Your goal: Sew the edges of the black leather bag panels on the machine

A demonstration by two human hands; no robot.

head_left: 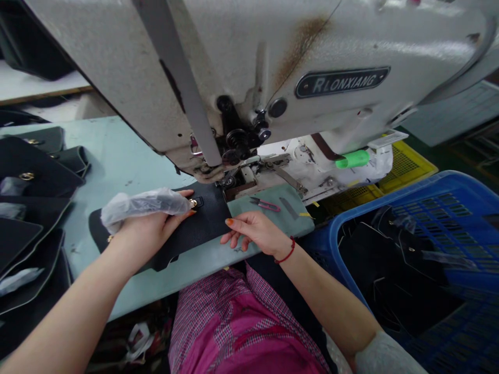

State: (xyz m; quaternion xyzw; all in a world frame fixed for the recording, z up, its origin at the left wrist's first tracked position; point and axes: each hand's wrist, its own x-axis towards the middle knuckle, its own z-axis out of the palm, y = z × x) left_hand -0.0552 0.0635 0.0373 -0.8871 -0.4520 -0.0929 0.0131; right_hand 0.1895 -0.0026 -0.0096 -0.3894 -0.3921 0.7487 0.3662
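Observation:
A black leather bag piece (206,220) lies on the machine table, its right end close to the needle area. Its handle (144,203), wrapped in clear plastic, arches over my left hand (154,231). That hand holds the piece against the table, with thumb and forefinger either side of the handle's gold ring (193,203). Just beyond the piece's right end hovers my right hand (255,231), fingers loosely curled and thumb apart, with nothing visible in it. Above both stands the sewing machine (234,150); its head hides part of the stitching spot.
Pink-handled thread snips (265,204) lie right of the needle. Several black bag pieces (42,171) are piled at the left. On the right, a blue crate (335,234) holds more, beside a yellow crate (413,158). A green tube (353,159) sits under the machine arm.

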